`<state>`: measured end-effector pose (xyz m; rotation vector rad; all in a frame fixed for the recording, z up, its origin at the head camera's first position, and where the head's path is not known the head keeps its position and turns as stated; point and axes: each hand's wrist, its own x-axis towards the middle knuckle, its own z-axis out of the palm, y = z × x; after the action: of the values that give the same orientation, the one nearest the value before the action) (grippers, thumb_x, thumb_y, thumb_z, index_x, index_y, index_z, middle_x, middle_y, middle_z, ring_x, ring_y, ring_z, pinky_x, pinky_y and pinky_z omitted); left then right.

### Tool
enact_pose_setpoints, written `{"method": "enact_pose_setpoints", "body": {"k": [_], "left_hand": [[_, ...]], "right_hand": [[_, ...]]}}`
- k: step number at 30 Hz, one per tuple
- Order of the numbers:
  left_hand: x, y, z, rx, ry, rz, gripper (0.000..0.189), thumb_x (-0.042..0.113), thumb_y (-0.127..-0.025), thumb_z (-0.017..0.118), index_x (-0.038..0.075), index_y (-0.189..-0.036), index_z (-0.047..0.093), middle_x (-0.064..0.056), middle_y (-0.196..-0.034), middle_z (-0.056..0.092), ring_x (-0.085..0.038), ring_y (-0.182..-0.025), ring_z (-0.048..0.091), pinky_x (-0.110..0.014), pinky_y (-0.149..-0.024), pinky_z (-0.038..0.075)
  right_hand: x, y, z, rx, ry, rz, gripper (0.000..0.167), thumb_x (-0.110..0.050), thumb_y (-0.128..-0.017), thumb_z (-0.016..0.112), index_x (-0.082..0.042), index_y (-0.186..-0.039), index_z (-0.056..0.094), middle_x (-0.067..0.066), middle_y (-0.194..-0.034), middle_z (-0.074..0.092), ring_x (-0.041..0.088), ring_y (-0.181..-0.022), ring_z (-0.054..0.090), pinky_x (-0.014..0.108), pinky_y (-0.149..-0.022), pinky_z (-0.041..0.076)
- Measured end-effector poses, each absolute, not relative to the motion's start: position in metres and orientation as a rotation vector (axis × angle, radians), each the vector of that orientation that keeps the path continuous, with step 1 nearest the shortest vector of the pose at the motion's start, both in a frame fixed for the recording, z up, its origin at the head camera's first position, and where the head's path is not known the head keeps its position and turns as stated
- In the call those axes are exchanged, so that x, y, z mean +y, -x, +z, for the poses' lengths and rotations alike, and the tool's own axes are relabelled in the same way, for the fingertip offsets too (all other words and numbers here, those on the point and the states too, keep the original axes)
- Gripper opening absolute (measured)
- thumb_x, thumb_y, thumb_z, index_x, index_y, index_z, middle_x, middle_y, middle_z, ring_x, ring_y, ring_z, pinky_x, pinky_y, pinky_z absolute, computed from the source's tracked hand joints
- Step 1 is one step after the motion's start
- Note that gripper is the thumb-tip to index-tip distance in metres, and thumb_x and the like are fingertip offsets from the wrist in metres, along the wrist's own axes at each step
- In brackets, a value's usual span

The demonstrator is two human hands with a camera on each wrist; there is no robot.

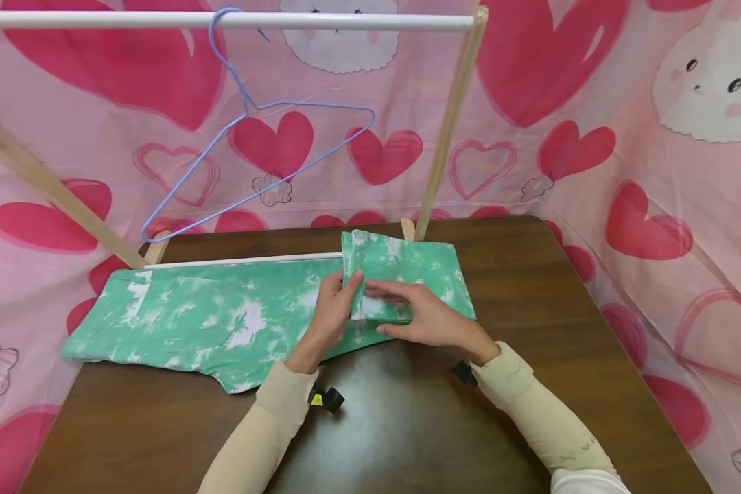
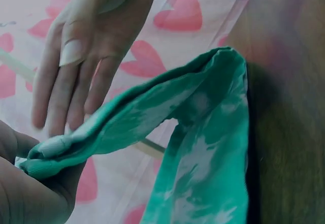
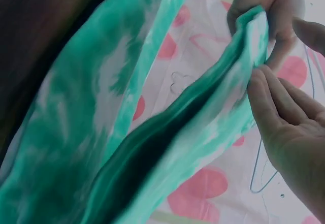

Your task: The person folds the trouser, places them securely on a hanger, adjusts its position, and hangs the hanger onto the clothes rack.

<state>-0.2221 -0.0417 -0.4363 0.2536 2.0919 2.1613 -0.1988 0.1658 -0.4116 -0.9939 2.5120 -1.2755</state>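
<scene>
Green and white tie-dye trousers (image 1: 247, 322) lie lengthwise across the table, their right-hand part doubled back over itself. My left hand (image 1: 332, 305) pinches the end of the turned-back leg (image 1: 401, 264) between thumb and fingers. In the left wrist view that held edge (image 2: 56, 150) shows several layers together, raised off the table. My right hand (image 1: 429, 317) lies just right of the left one, its fingers fairly straight. In the right wrist view, the fingertips of the right hand (image 3: 289, 112) touch the cloth close to the pinched end.
A blue wire hanger (image 1: 256, 106) hangs from a white rail (image 1: 346, 21) above the table. Wooden posts (image 1: 451, 123) hold the rail, and a lower white bar (image 1: 253, 261) runs behind the trousers. Brown tabletop (image 1: 531, 322) extends to the right; a heart-print curtain (image 1: 673, 192) surrounds it.
</scene>
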Motion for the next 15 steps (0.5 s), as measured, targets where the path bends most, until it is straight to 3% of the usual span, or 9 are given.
{"method": "enact_pose_setpoints", "body": {"k": [2,4,10,15], "left_hand": [[-0.045,0.224,-0.436,2.135,-0.275,2.164,0.037,0.03,-0.108,0.051,0.0,-0.121,0.067,-0.002,-0.07,0.063,-0.009,-0.055,0.055,-0.027,-0.06,0.05],[-0.049,0.225,-0.434,2.196,-0.272,2.144,0.036,0.029,-0.109,0.05,0.002,-0.125,0.066,-0.006,-0.082,0.067,-0.011,-0.067,0.062,-0.03,-0.07,0.053],[-0.057,0.226,-0.429,2.272,-0.224,2.076,0.028,0.022,-0.109,0.045,0.004,-0.116,0.065,-0.002,-0.064,0.043,-0.014,-0.057,0.037,-0.033,-0.07,0.044],[-0.055,0.224,-0.43,2.273,-0.185,2.102,0.018,0.013,-0.104,0.046,0.003,-0.1,0.061,-0.003,-0.071,0.051,-0.016,-0.064,0.047,-0.032,-0.068,0.045]], "right_hand": [[0.171,0.199,-0.413,2.561,1.015,-1.257,0.077,-0.019,-0.086,0.084,-0.016,-0.153,0.047,-0.002,-0.15,0.054,0.018,-0.135,0.053,0.046,-0.107,0.048],[0.177,0.2,-0.416,2.621,1.031,-1.201,0.08,-0.02,-0.085,0.085,-0.016,-0.154,0.045,0.0,-0.155,0.048,0.021,-0.14,0.047,0.048,-0.109,0.046],[0.191,0.205,-0.431,2.64,1.041,-0.952,0.106,-0.017,-0.082,0.087,-0.017,-0.164,0.019,0.003,-0.171,0.01,0.028,-0.156,0.013,0.053,-0.116,0.037],[0.2,0.209,-0.443,2.631,1.027,-0.85,0.116,-0.015,-0.081,0.088,-0.017,-0.165,0.009,0.002,-0.172,0.0,0.029,-0.158,0.005,0.054,-0.12,0.03]]}}
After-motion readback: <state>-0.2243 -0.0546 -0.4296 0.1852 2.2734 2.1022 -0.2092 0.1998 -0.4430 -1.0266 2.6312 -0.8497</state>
